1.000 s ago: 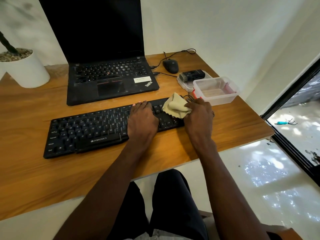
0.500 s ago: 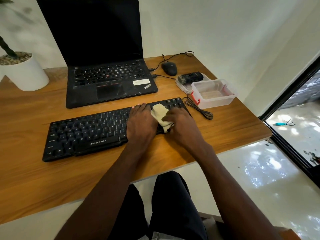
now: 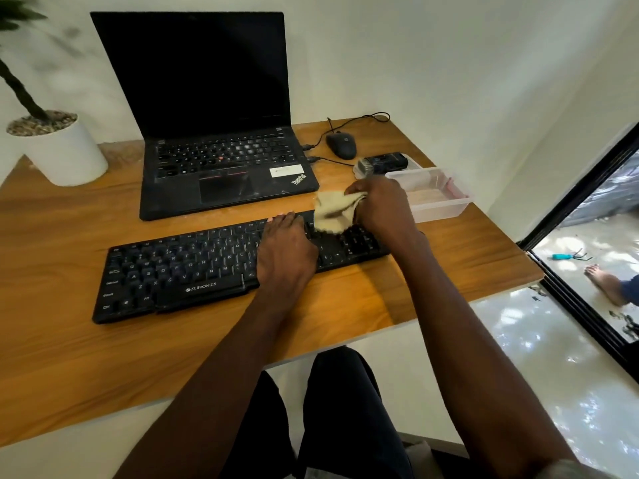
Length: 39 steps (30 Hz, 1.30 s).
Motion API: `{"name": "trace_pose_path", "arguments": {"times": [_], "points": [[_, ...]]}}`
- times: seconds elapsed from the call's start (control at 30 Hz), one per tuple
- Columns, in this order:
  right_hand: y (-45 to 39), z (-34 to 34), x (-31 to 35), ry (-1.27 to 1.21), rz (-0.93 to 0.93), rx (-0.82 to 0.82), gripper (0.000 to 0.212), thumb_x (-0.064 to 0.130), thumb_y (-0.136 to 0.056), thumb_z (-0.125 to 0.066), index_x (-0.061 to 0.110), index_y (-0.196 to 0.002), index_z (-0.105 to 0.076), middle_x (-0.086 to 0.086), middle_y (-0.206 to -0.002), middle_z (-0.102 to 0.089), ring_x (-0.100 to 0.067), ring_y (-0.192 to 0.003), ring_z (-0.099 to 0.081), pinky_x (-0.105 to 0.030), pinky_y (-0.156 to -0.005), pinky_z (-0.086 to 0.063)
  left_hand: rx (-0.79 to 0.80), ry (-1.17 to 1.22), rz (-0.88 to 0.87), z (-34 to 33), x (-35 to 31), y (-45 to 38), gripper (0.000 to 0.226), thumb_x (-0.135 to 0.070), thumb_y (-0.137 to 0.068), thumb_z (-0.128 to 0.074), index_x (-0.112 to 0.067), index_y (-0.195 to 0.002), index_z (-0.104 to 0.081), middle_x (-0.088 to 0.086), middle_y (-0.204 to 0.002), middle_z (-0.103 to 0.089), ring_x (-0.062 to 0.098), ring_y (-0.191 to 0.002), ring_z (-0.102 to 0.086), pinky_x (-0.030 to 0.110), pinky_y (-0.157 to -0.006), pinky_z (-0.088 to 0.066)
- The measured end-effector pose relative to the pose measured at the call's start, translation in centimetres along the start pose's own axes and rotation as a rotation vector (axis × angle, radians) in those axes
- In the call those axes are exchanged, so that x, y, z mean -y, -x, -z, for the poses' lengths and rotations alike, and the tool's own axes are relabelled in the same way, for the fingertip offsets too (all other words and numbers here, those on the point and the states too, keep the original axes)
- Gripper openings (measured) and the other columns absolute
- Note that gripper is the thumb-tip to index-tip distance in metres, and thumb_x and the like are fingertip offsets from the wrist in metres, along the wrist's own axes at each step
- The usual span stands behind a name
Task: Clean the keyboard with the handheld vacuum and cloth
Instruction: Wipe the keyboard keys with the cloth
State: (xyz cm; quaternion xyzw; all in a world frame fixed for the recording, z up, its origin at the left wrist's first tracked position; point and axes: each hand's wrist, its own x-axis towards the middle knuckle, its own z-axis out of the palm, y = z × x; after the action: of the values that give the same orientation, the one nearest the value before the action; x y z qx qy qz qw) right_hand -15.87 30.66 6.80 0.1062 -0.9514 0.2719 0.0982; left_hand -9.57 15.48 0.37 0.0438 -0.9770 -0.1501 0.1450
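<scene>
Keyboard [image 3: 207, 267], black and full-sized, lies across the middle of a wooden tabletop [image 3: 62, 357], set slightly aslant with its right end nearer the far edge. The left hand [image 3: 285, 250] rests flat on the keys right of centre, fingers straight and reaching the top row. The right hand [image 3: 382, 205] pinches a bunched pale yellow cloth [image 3: 333, 212], fingers curled round it, over the keyboard's far right portion; the cloth's lower edge touches the keys there. Behind the keyboard, toward the far edge, an open black laptop [image 3: 221, 160] stands with a dark screen. A black mouse [image 3: 341, 144] sits near the far right corner, its cable looping behind it. Just beside it, toward the right edge, a dark handheld vacuum [image 3: 383, 164] lies on a clear lid, touching a clear plastic box [image 3: 439, 198], which the right hand partly hides. A white plant pot [image 3: 62, 153] stands at the far left corner.
</scene>
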Motion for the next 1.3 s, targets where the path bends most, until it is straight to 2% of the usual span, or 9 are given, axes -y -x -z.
{"name": "trace_pose_path", "arguments": {"times": [0.23, 0.37, 0.53, 0.7, 0.83, 1.0, 1.17, 1.27, 1.3], "points": [[1.6, -2.7, 0.0, 0.175, 0.06, 0.022, 0.032, 0.004, -0.085, -0.06, 0.015, -0.113, -0.071, -0.009, -0.114, -0.066, -0.024, -0.103, -0.059, -0.038, -0.085, -0.052, -0.009, -0.024, 0.0, -0.2, 0.1, -0.1, 0.05, -0.016, -0.086, -0.048, -0.006, -0.135, -0.052, 0.013, -0.141, -0.052, 0.025, -0.132, -0.045, 0.041, -0.116, -0.029], [2.3, -0.9, 0.4, 0.114, 0.069, 0.258, 0.034, 0.004, -0.085, -0.061, 0.022, -0.112, -0.072, -0.006, -0.12, -0.065, -0.021, -0.104, -0.061, -0.035, -0.087, -0.053, 0.02, -0.021, -0.007, -0.3, 0.2, -0.2, 0.046, -0.022, -0.086, -0.048, -0.008, -0.129, -0.056, 0.011, -0.134, -0.057, 0.024, -0.125, -0.049, 0.042, -0.111, -0.034], [0.2, -0.5, -0.8, 0.05, -0.092, -0.053, 0.034, 0.004, -0.084, -0.056, 0.019, -0.109, -0.073, -0.011, -0.108, -0.071, -0.024, -0.094, -0.065, -0.039, -0.085, -0.053, -0.01, -0.001, 0.009, 0.0, -0.1, 0.1, 0.05, -0.017, -0.091, -0.049, -0.006, -0.14, -0.046, 0.013, -0.147, -0.045, 0.025, -0.138, -0.038, 0.04, -0.119, -0.023], [2.1, -1.7, 0.9, 0.211, 0.03, 0.104, 0.027, 0.01, -0.087, -0.061, 0.017, -0.111, -0.072, -0.009, -0.11, -0.068, -0.024, -0.098, -0.062, -0.038, -0.084, -0.054, -0.015, -0.005, 0.005, -0.1, 0.0, 0.0, 0.049, -0.016, -0.089, -0.049, -0.006, -0.137, -0.05, 0.014, -0.145, -0.048, 0.025, -0.136, -0.041, 0.039, -0.118, -0.024], [2.6, 0.7, 1.3, 0.144, 0.087, 0.388, 0.028, 0.008, -0.086, -0.063, 0.02, -0.109, -0.073, -0.003, -0.11, -0.067, -0.018, -0.095, -0.061, -0.034, -0.085, -0.054, 0.003, 0.003, 0.0, -0.4, 0.2, -0.2, 0.04, -0.024, -0.089, -0.049, -0.009, -0.126, -0.058, 0.011, -0.134, -0.058, 0.024, -0.125, -0.049, 0.041, -0.113, -0.031], [0.3, 0.4, 0.1, 0.031, -0.11, -0.054, 0.031, 0.004, -0.085, -0.058, 0.016, -0.109, -0.073, -0.009, -0.11, -0.07, -0.022, -0.098, -0.063, -0.035, -0.085, -0.051, -0.038, 0.032, 0.019, 0.1, -0.1, 0.3, 0.048, -0.014, -0.091, -0.049, -0.005, -0.138, -0.048, 0.014, -0.146, -0.046, 0.026, -0.138, -0.038, 0.038, -0.118, -0.021], [2.3, -1.8, 1.5, 0.248, 0.022, 0.109, 0.024, 0.013, -0.085, -0.064, 0.011, -0.109, -0.071, -0.009, -0.104, -0.069, -0.023, -0.092, -0.063, -0.038, -0.08, -0.055, -0.035, 0.024, -0.014, -0.1, 0.1, 0.0, 0.045, -0.019, -0.089, -0.05, -0.01, -0.132, -0.056, 0.011, -0.137, -0.056, 0.025, -0.129, -0.047, 0.041, -0.115, -0.03], [2.3, -0.6, 2.0, 0.074, 0.016, 0.348, 0.031, 0.01, -0.085, -0.062, 0.018, -0.114, -0.07, -0.001, -0.1, -0.067, -0.014, -0.083, -0.061, -0.029, -0.072, -0.053, -0.037, 0.021, -0.015, -0.4, 0.3, -0.2, 0.035, -0.027, -0.09, -0.052, -0.013, -0.121, -0.061, 0.008, -0.125, -0.063, 0.023, -0.117, -0.054, 0.042, -0.107, -0.038], [2.1, -0.2, 1.8, 0.007, -0.019, 0.334, 0.032, 0.008, -0.086, -0.061, 0.019, -0.114, -0.07, 0.0, -0.097, -0.066, -0.013, -0.081, -0.06, -0.027, -0.07, -0.052, -0.043, 0.035, -0.009, -0.4, 0.2, -0.1, 0.036, -0.025, -0.09, -0.053, -0.011, -0.123, -0.06, 0.009, -0.126, -0.062, 0.024, -0.118, -0.054, 0.042, -0.107, -0.038]]}}
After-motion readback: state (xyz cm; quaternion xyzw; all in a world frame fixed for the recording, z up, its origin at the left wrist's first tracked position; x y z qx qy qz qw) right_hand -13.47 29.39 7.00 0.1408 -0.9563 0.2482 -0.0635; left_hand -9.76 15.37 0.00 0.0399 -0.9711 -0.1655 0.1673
